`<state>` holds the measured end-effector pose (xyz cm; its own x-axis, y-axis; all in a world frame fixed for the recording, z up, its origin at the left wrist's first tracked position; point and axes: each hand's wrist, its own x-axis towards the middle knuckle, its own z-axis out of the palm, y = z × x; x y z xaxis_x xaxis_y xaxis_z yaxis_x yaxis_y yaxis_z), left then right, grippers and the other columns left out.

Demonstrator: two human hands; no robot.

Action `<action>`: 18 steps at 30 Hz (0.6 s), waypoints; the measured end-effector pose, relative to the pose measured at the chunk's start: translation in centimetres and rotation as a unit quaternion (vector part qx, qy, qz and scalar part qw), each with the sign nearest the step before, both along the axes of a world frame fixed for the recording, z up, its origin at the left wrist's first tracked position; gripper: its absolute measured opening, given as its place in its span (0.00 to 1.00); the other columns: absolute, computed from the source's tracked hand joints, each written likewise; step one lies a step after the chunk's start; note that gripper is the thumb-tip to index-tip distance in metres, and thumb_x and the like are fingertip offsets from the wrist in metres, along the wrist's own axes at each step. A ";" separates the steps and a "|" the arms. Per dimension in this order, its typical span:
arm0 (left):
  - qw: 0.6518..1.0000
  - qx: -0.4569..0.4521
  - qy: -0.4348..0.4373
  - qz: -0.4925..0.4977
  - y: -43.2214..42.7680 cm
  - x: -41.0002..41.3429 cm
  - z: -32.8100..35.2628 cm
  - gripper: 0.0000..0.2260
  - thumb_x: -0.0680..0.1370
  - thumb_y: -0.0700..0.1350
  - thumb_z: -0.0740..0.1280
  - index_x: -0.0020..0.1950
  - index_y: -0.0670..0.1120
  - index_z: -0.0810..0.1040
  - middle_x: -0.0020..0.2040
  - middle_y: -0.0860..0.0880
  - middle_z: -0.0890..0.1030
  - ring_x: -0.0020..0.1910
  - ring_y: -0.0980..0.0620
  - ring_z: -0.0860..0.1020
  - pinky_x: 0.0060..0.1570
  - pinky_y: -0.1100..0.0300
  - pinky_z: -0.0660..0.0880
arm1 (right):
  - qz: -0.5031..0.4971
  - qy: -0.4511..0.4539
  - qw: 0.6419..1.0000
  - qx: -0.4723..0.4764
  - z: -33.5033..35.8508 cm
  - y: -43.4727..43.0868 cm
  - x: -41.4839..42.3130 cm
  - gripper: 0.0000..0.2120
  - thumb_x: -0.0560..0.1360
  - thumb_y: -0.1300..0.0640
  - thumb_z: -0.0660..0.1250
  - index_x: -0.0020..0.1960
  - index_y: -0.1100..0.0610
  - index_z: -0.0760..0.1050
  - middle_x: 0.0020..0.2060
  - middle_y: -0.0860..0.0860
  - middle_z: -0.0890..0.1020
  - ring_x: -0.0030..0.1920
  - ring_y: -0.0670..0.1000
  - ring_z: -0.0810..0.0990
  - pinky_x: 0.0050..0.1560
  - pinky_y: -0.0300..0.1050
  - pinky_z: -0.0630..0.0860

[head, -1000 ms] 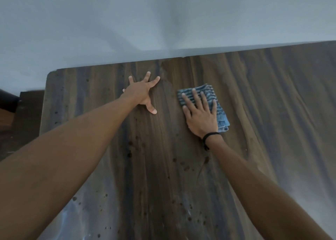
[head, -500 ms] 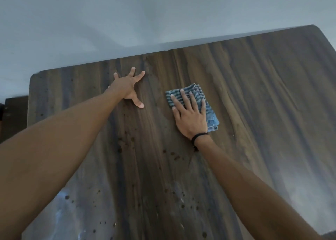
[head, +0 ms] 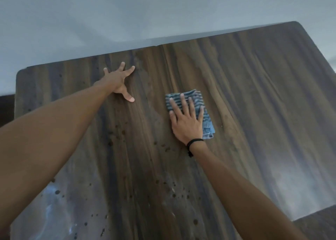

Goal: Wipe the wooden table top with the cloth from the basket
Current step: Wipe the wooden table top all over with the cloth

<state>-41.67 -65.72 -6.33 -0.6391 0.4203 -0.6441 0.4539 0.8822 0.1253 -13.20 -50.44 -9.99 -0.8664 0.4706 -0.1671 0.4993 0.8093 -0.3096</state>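
A dark wooden table top (head: 254,98) fills most of the view, with dark spots and pale smears toward its near side. A folded blue striped cloth (head: 207,120) lies flat on it right of centre. My right hand (head: 187,120) presses down on the cloth with straight, spread fingers; a black band circles that wrist. My left hand (head: 118,81) rests flat on the bare wood to the left, fingers spread, near the far edge. No basket is in view.
A pale wall (head: 145,12) runs right behind the table's far edge. The table's rounded far corners show at left and right. Darker floor or furniture (head: 320,225) appears at the lower right, beyond the table's right edge.
The view has shifted so more of the table's right end shows. My right hand with the cloth has slid a little toward me and rightward, away from the still left hand.
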 end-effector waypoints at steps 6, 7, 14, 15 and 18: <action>0.998 0.037 0.045 0.002 1.7 6.0 1.5 0.55 0.66 0.56 0.81 0.82 0.61 0.46 0.83 0.53 0.40 0.79 0.32 0.39 0.72 0.26 0.52 | 0.040 -0.013 0.999 0.015 0.4 0.8 3.2 0.24 0.84 0.40 0.41 0.80 0.34 0.47 0.81 0.40 0.46 0.81 0.48 0.41 0.78 0.60 0.35; 0.999 0.036 0.022 0.005 2.1 7.0 1.0 0.57 0.66 0.58 0.81 0.82 0.61 0.44 0.82 0.53 0.38 0.79 0.32 0.38 0.72 0.26 0.51 | 0.013 -0.013 1.000 0.006 0.3 -0.1 3.4 0.24 0.84 0.40 0.41 0.80 0.34 0.47 0.81 0.40 0.45 0.81 0.48 0.41 0.77 0.61 0.34; 0.998 0.038 -0.015 0.040 2.7 8.7 -0.3 0.61 0.63 0.58 0.82 0.81 0.62 0.40 0.81 0.54 0.34 0.78 0.32 0.34 0.74 0.28 0.48 | 0.043 -0.010 0.999 0.011 0.4 -0.4 4.2 0.24 0.85 0.40 0.42 0.80 0.35 0.49 0.81 0.41 0.49 0.81 0.48 0.43 0.78 0.61 0.35; 0.998 0.036 -0.013 0.040 2.6 8.7 -0.3 0.61 0.63 0.58 0.82 0.81 0.62 0.40 0.81 0.55 0.34 0.78 0.32 0.34 0.74 0.28 0.48 | 0.008 -0.008 1.000 0.002 0.3 -1.1 3.9 0.24 0.85 0.40 0.42 0.80 0.35 0.49 0.81 0.41 0.50 0.81 0.49 0.43 0.78 0.61 0.35; 0.998 0.037 -0.008 0.042 2.6 8.9 -0.1 0.61 0.63 0.58 0.82 0.81 0.62 0.40 0.81 0.55 0.35 0.78 0.33 0.34 0.73 0.27 0.48 | 0.051 -0.007 0.999 0.014 0.3 -1.5 4.1 0.24 0.85 0.40 0.42 0.80 0.36 0.49 0.82 0.43 0.48 0.81 0.50 0.43 0.77 0.63 0.34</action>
<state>-32.80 -63.13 -6.45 -0.6639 0.4133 -0.6232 0.3764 0.9048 0.1991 -9.14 -51.92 -9.73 -0.9075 0.3857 -0.1664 0.4185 0.8642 -0.2793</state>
